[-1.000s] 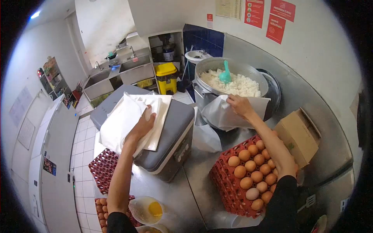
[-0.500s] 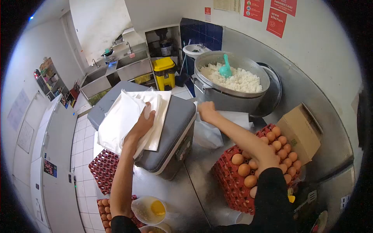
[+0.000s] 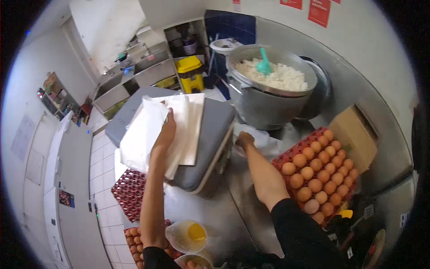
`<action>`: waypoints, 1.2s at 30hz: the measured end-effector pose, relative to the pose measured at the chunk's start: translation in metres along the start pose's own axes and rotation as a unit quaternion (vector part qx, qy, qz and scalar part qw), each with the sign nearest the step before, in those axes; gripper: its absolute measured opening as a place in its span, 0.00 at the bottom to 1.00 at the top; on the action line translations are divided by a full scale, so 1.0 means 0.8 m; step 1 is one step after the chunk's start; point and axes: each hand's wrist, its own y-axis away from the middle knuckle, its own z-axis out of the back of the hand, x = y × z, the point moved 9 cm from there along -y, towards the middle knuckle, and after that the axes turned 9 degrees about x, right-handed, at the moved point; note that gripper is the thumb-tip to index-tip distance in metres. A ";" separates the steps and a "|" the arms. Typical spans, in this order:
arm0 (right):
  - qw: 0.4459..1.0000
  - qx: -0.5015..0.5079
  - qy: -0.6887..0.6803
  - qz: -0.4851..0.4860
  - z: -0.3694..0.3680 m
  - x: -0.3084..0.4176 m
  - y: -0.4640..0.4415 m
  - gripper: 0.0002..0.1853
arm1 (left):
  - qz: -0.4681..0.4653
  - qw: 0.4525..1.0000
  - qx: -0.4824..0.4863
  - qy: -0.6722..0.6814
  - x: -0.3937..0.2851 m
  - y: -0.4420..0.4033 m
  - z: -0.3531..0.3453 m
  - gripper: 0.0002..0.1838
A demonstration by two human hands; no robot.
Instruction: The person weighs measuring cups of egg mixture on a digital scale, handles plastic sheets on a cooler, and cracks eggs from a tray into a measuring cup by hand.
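My left hand [image 3: 165, 130] is on a stack of white paper sheets [image 3: 142, 134], its fingers curled at the loose upper sheets. The stack lies on the lid of a grey cooler box [image 3: 214, 121]. To the right of the box, low by the steel table, my right hand [image 3: 245, 140] is closed on a crumpled white plastic bag [image 3: 266, 144]. Its fingertips are partly hidden and slightly blurred.
Behind stands a large pot [image 3: 268, 101] of rice with a turquoise scoop [image 3: 264, 67]. Egg trays [image 3: 320, 172] are stacked at right beside a cardboard box [image 3: 356, 136]. A plastic jug [image 3: 186, 235] with yellow liquid stands in front, near an empty red tray [image 3: 128, 195].
My right hand has moved down and closer to me, drawing the white bag with it. My left hand stays on the sheets. The view has shifted, showing more of the eggs.
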 end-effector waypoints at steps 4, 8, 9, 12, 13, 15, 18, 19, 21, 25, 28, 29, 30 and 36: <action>0.983 -0.052 -0.152 -0.083 -0.069 -0.038 0.000 0.18 | 0.095 0.971 -0.003 0.219 0.049 -0.014 0.025 0.26; 0.975 -0.021 -0.210 -0.073 -0.106 -0.056 0.005 0.27 | 0.155 0.905 0.083 0.387 0.106 -0.022 0.032 0.27; 0.980 -0.026 -0.187 -0.057 -0.116 -0.057 0.001 0.31 | 0.151 0.906 0.087 0.386 0.107 -0.023 0.036 0.27; 0.992 -0.027 -0.123 -0.020 -0.125 -0.066 -0.005 0.36 | 0.119 0.928 0.152 0.318 0.113 -0.032 0.043 0.27; 0.997 -0.021 -0.074 0.005 -0.127 -0.067 -0.002 0.38 | 0.071 0.951 0.170 0.247 0.108 -0.037 0.046 0.25; 0.999 0.008 -0.044 0.013 -0.134 -0.077 0.010 0.41 | 0.016 0.961 0.167 0.222 0.121 -0.041 0.039 0.23; 0.999 0.023 0.015 0.022 -0.148 -0.079 0.024 0.48 | -0.027 0.984 0.172 0.030 0.108 -0.048 0.043 0.24; 0.999 0.010 0.043 0.029 -0.154 -0.078 0.020 0.51 | -0.037 0.982 0.182 0.035 0.101 -0.048 0.043 0.24; 1.000 -0.021 0.018 0.009 -0.167 -0.084 0.010 0.46 | -0.040 0.962 0.193 -0.191 0.090 -0.041 0.046 0.26; 0.995 -0.095 -0.019 0.023 -0.165 -0.079 -0.005 0.27 | 0.027 0.936 0.163 -0.311 0.056 -0.039 0.064 0.36; 0.983 -0.091 -0.136 -0.086 -0.149 -0.088 -0.015 0.18 | -0.067 0.928 0.037 -0.365 0.051 -0.033 0.071 0.47; 0.982 -0.091 -0.140 -0.087 -0.139 -0.079 -0.018 0.18 | -0.071 0.927 0.037 -0.367 0.054 -0.036 0.071 0.47; 0.978 -0.111 -0.158 -0.080 -0.118 -0.070 -0.018 0.18 | -0.013 0.934 0.064 -0.350 0.067 -0.043 0.072 0.52; 0.955 -0.215 -0.204 0.002 -0.025 -0.005 -0.055 0.20 | 0.099 0.969 0.223 -0.042 0.167 -0.054 0.047 0.61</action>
